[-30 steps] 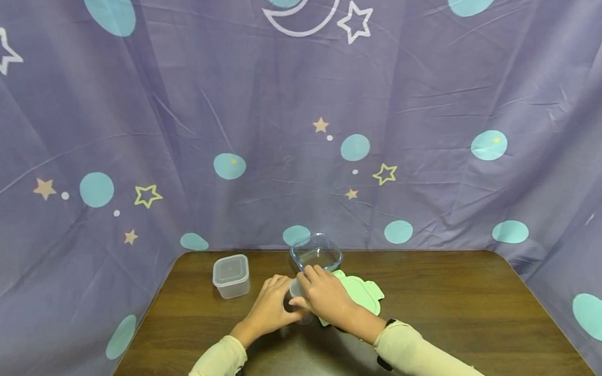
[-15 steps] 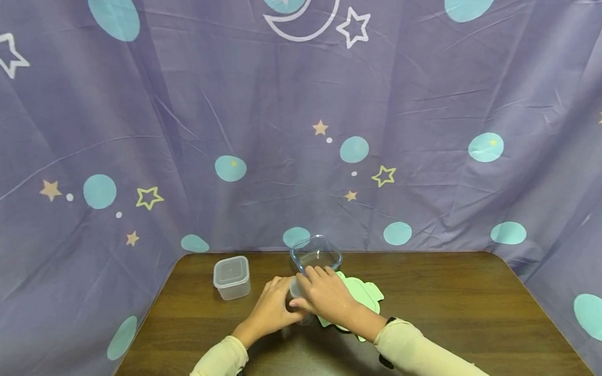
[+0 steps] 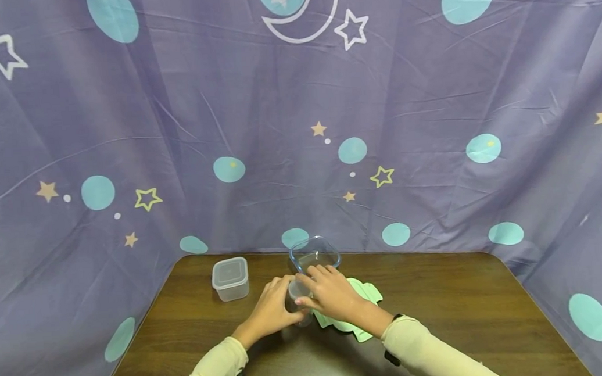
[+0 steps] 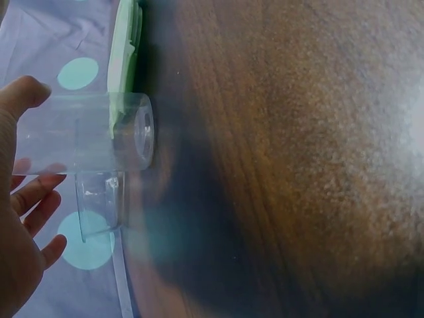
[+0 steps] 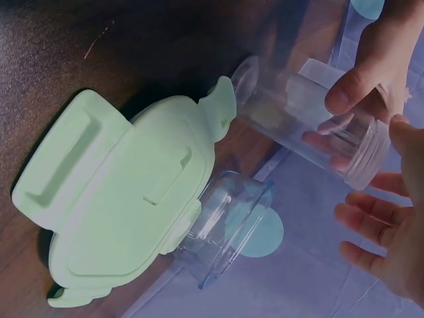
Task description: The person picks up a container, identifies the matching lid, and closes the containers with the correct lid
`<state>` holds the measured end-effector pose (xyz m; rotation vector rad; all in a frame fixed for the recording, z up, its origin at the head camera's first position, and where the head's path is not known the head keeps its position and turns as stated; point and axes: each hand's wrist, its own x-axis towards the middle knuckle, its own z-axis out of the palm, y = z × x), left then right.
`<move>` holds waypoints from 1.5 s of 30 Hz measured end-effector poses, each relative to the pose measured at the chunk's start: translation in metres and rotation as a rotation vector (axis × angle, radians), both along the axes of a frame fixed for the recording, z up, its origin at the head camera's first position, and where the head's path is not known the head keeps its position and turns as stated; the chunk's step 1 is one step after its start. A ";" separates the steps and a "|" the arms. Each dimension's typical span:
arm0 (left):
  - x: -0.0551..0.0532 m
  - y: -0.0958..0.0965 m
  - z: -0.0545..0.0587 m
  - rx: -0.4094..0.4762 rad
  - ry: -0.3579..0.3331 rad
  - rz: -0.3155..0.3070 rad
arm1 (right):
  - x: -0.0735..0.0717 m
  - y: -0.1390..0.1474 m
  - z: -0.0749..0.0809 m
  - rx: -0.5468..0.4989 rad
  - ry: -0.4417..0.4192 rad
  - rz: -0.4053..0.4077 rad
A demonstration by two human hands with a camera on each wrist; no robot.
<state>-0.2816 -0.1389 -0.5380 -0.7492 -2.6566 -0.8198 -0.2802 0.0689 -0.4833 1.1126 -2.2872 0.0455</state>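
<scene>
A clear cylindrical jar (image 5: 281,129) stands upright between both hands, its base close over the table. My left hand (image 3: 268,308) grips its side, thumb (image 4: 30,93) in front and fingers showing through the clear wall. At the top is a translucent round lid (image 5: 369,156). Around that lid my right hand (image 3: 333,293) holds thumb and index finger at the rim, the other fingers spread away from it. A light green lid with side flaps (image 5: 142,189) lies beside the right hand, partly hidden under that forearm in the head view.
Behind the hands is a clear glass dish (image 3: 306,256) with a bluish rim. To the left stands a translucent plastic box with its lid on (image 3: 231,279). The brown wooden table (image 3: 461,305) ends at a purple curtain (image 3: 428,202) with stars and dots.
The right hand has turned on the jar's lid and shifted slightly right, its fingers a little more spread. More of the green lid's near edge shows. The left hand keeps its grip on the jar.
</scene>
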 end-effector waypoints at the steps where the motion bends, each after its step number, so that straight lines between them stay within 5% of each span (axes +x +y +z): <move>1: 0.000 0.000 0.000 0.002 -0.006 -0.002 | -0.001 0.000 0.000 0.002 -0.006 0.007; 31: -0.001 -0.002 0.002 0.033 0.003 -0.024 | 0.000 -0.006 -0.012 -0.056 0.049 -0.050; 45: -0.002 -0.001 0.001 0.023 0.048 -0.011 | -0.003 0.001 0.004 -0.071 0.002 -0.065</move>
